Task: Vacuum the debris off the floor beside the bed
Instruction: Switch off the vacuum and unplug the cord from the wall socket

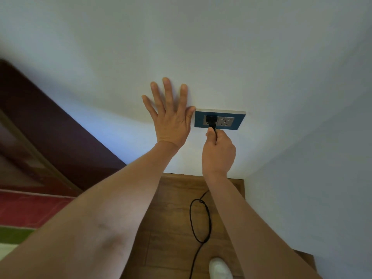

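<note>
A blue-framed wall socket (237,120) sits low on the white wall. A black plug (211,121) sits in its left outlet. My right hand (218,152) pinches the cord just below the plug. My left hand (171,117) lies flat against the wall with fingers spread, its thumb touching the socket's left edge. The black power cord (201,222) drops from the plug, loops on the wooden floor (173,218) and runs off the bottom edge. The vacuum itself is out of view.
A dark red wooden bed frame (50,125) runs diagonally at the left, with red and green striped bedding (22,214) below it. A second white wall (314,188) closes the corner at the right. My white shoe (220,268) stands on the floor by the cord.
</note>
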Tool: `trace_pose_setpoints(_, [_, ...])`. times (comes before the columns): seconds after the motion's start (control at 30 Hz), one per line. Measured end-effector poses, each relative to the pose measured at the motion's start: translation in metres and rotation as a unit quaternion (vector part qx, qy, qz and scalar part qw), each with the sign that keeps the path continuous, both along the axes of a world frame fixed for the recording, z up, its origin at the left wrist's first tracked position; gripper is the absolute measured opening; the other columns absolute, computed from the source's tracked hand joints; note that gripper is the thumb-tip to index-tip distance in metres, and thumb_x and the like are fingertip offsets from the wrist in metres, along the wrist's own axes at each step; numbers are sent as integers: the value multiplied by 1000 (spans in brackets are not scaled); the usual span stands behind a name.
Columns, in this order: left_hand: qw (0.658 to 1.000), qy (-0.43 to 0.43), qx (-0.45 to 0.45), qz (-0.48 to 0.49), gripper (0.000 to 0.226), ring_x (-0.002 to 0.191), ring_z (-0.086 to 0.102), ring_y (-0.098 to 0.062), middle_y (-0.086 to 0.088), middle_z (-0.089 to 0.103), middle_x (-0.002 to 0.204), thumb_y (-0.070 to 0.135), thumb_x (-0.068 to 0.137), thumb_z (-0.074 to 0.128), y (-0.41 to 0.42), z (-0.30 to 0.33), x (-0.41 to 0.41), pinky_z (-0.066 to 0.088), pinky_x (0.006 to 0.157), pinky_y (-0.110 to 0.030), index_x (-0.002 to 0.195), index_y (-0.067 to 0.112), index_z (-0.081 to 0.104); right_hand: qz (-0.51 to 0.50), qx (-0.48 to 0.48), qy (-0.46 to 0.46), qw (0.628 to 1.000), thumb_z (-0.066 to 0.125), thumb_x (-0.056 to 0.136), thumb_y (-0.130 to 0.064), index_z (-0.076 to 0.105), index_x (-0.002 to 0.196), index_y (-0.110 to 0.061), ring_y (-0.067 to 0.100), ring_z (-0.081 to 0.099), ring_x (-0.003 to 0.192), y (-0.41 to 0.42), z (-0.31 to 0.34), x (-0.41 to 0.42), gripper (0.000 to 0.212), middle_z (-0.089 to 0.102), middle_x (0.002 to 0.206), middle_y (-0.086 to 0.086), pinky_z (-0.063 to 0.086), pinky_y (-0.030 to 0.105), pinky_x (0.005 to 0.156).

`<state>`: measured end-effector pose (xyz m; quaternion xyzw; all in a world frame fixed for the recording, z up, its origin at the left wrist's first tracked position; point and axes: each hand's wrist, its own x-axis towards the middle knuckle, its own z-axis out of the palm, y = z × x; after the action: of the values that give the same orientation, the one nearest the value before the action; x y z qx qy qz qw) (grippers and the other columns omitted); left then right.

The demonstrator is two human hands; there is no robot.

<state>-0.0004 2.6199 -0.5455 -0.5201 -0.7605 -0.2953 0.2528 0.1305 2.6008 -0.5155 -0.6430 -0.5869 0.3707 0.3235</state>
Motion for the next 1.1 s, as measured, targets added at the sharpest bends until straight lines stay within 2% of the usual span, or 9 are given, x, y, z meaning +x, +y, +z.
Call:
trace_pose_setpoints(0.17, [1000, 3, 1, 6, 71, 138, -35, -33, -5, -43, 148, 49, 100, 22, 0, 0, 0, 1, 112, -64, 146, 28, -29, -5, -3, 9, 1000, 43, 101, -32, 67, 106, -9, 7, 54, 79, 1, 2, 0, 35, 69, 95, 5, 40, 17, 70])
trace_pose_setpoints(0.3, [1000, 1, 6, 12, 70, 137, -36, -33, -5, -44, 148, 51, 99, 18, 2, -2, -1, 1, 113, -63, 145, 29, -30, -14, -9, 10, 1000, 42, 102, -33, 67, 110, -9, 9, 58, 83, 1, 3, -2, 36, 70, 100, 5, 44, 18, 75])
trace_pose_setpoints(0.5, [1000, 8, 10, 10, 70, 137, -36, -32, -4, -44, 148, 51, 99, 18, 4, -4, -3, 0, 112, -64, 145, 29, -29, -31, -14, 21, 999, 42, 101, -33, 67, 112, -10, 7, 56, 81, -3, 1, -6, 36, 70, 100, 5, 45, 18, 77])
trace_pose_setpoints(0.67, [1000, 16, 12, 13, 72, 138, -35, -33, -5, -43, 148, 51, 98, 21, 5, -5, -3, 0, 112, -64, 146, 28, -28, -41, -10, 24, 999, 43, 101, -32, 66, 112, -10, 6, 53, 78, -3, -1, -6, 34, 69, 99, 4, 34, 4, 65])
trace_pose_setpoints(0.8, [999, 30, 14, 14, 72, 138, -35, -32, -4, -43, 149, 52, 98, 22, 6, -7, -5, -2, 112, -62, 146, 29, -27, -41, -16, 13, 999, 42, 102, -32, 66, 113, -10, 5, 52, 78, 3, 1, -6, 34, 68, 98, 2, 31, 2, 63])
trace_pose_setpoints(0.9, [999, 30, 12, 8, 73, 139, -35, -31, -3, -42, 149, 52, 98, 24, 5, -5, -3, -3, 113, -61, 146, 30, -26, -3, -20, 16, 1000, 41, 102, -32, 66, 101, -12, 4, 51, 67, -18, -6, 0, 32, 62, 80, -5, 36, 11, 58])
trace_pose_setpoints(1.0, [1000, 23, 8, 18, 74, 140, -32, -32, -5, -40, 151, 52, 100, 28, 2, -3, -4, 0, 113, -62, 146, 30, -27, 30, -58, 3, 998, 34, 95, -47, 63, 86, -20, 3, 50, 53, -106, -35, 34, 41, 55, 61, -10, 36, 18, 52])
trace_pose_setpoints(1.03, [1000, 21, 1, 14, 75, 142, -28, -36, -9, -36, 153, 51, 101, 30, -1, -6, -3, 2, 113, -62, 147, 30, -25, 27, -68, 10, 997, 34, 92, -50, 62, 84, -22, 1, 49, 50, -120, -41, 45, 41, 55, 59, -9, 35, 17, 51])
trace_pose_setpoints(1.1, [999, 31, -20, 16, 71, 144, 1, -49, -24, -3, 158, 46, 102, 38, -7, -1, 2, 11, 111, -65, 151, 23, -8, 30, -51, 19, 998, 40, 97, -40, 58, 78, -22, 1, 46, 46, -107, -49, 50, 32, 51, 56, -9, 30, 13, 46])
